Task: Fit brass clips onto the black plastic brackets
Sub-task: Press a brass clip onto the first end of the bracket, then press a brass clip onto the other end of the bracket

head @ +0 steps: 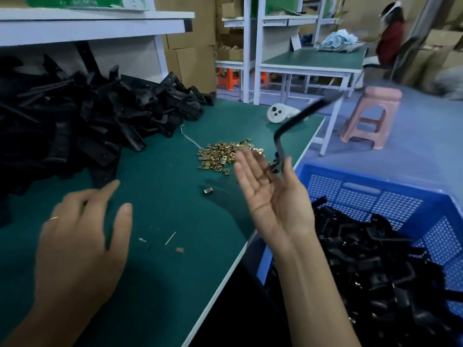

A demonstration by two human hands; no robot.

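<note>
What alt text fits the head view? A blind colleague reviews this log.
Over a green bench, the open right hand lets a black bracket blur toward a blue crate; the left hand reaches toward a bracket pile, brass clips heaped between.

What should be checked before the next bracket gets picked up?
1. Right hand free: ok, palm open; a bracket blurs just beyond its fingertips, contact cannot tell.
2. Left hand free: ok, fingers flat, holding nothing.
3. Bracket pile stocked: ok, heaped at the left.
4. Clips stocked: ok, a pile mid-table, one stray clip nearer.
5. Crate has room: ok, not full.
6. Clip fitted on the airborne bracket: cannot tell.
</note>
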